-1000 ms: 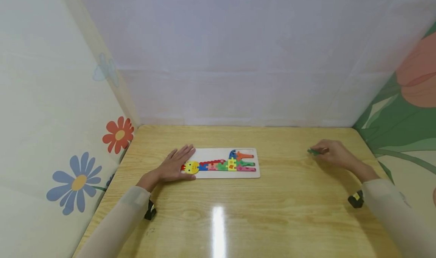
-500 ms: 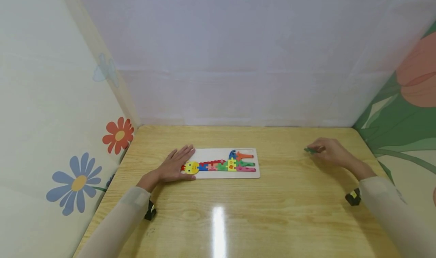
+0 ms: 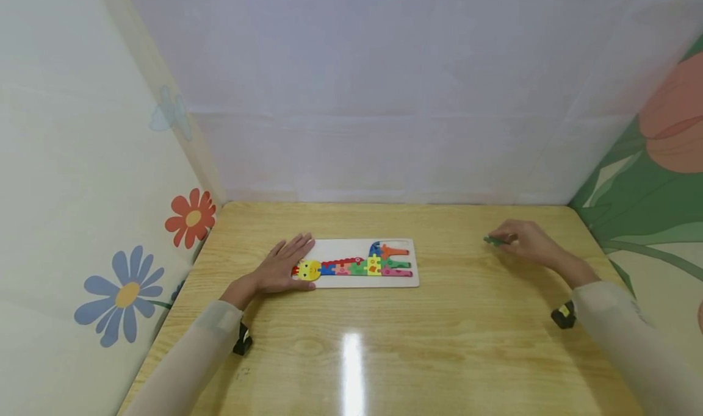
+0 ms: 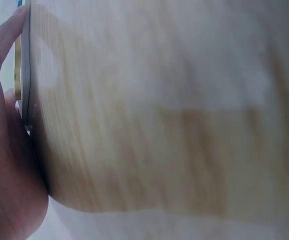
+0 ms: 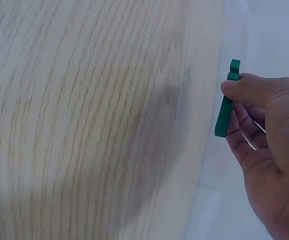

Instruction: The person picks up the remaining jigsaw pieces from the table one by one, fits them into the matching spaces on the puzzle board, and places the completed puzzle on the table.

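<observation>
On the table lies a white puzzle board (image 3: 340,247) holding a giraffe made of colourful interlocking pieces, its yellow head (image 3: 309,270) to the left and its legs to the right. An unfilled outline shows at the board's upper right corner. My left hand (image 3: 282,268) rests flat on the board's left end, fingers straight and spread, thumb along the near edge. Off to the right of the board, my right hand (image 3: 528,240) pinches a green puzzle piece (image 5: 226,110) between thumb and fingers, held above the table. The right wrist view shows that piece edge-on.
The wooden table (image 3: 439,337) carries a bright light reflection near its front. A white cloth wall (image 3: 395,99) rises behind its back edge. Flower-printed panels stand at the left (image 3: 127,294) and right (image 3: 659,178).
My right hand has drifted a little to the left and slightly toward the back, carrying the green puzzle piece. The left hand and the board have stayed in place.
</observation>
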`<state>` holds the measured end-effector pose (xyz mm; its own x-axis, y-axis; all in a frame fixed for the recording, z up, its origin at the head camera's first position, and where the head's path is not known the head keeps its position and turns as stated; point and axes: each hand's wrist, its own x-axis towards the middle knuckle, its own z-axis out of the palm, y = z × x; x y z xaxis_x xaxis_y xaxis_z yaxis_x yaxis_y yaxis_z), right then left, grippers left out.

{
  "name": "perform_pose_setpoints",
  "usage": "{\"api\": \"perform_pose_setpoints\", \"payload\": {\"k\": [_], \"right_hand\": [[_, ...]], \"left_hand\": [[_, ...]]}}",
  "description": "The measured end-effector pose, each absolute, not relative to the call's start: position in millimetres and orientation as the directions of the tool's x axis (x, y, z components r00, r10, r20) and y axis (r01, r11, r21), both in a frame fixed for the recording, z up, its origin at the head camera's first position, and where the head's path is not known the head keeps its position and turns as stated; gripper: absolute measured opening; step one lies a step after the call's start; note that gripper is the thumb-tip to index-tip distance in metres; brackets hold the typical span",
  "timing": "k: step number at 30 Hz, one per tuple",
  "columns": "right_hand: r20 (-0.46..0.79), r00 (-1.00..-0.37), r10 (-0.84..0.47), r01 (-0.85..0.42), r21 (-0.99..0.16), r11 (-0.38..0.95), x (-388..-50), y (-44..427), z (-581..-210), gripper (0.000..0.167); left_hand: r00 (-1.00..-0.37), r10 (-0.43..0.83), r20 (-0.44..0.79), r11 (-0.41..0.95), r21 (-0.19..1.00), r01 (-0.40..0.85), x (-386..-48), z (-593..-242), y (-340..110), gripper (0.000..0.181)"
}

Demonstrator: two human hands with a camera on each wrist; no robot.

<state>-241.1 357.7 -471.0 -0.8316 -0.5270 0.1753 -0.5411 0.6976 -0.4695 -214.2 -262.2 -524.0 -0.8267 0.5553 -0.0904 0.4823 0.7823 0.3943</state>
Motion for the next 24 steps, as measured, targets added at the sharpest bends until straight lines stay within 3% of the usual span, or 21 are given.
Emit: {"api": "perform_pose_setpoints", "payload": {"k": [24], "right_hand": [[0.181,-0.788,-0.589,-0.592,-0.488,0.642,-247.9,327.7,-464.5,0.031]], "left_hand": [[-0.824,0.559,-0.091,0.78,0.395,0.485,-213.4,-522.3,-263.0,0.114]]}}
